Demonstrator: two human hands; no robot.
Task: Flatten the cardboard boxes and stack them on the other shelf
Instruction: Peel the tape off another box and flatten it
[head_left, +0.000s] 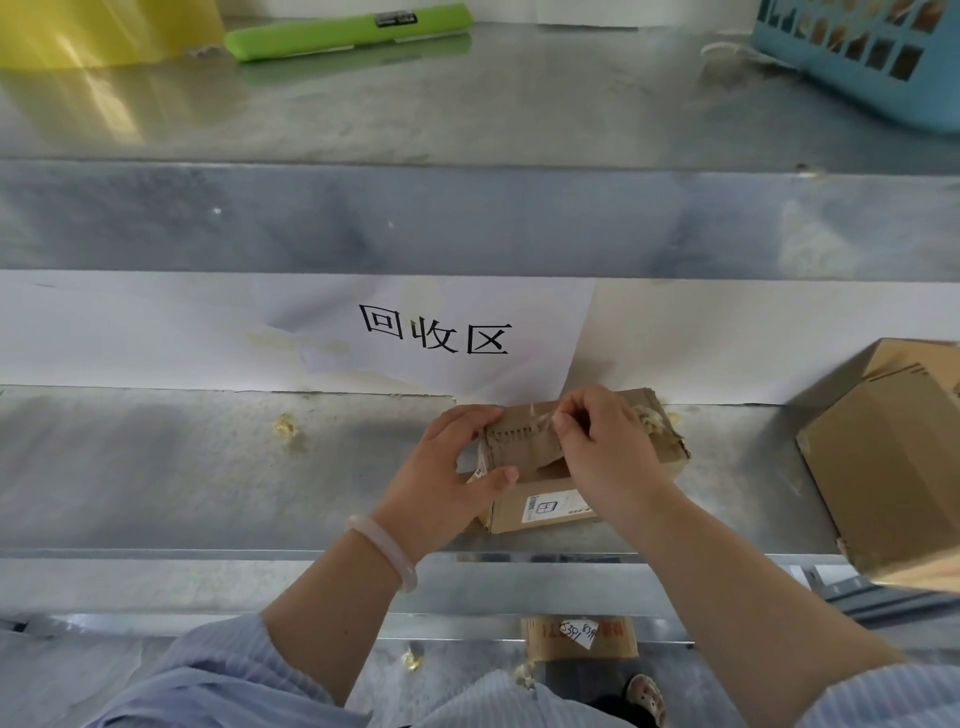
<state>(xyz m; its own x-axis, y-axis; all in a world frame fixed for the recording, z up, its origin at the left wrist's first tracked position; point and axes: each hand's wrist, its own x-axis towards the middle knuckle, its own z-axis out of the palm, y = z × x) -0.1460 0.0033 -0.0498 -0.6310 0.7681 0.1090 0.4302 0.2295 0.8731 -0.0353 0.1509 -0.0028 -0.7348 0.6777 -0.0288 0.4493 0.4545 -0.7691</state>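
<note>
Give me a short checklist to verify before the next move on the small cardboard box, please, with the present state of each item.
1. Left hand steadies the small brown cardboard box on the grey metal shelf: ok.
2. Right hand fingers pinch the strip of tape on the top flap: ok.
3. Tape fully removed: not ok.
4. Box flattened: not ok; it keeps its shape.
5. Box empty inside: cannot tell.
6. Larger brown cardboard box at the right stands apart from the hands: ok.
</note>
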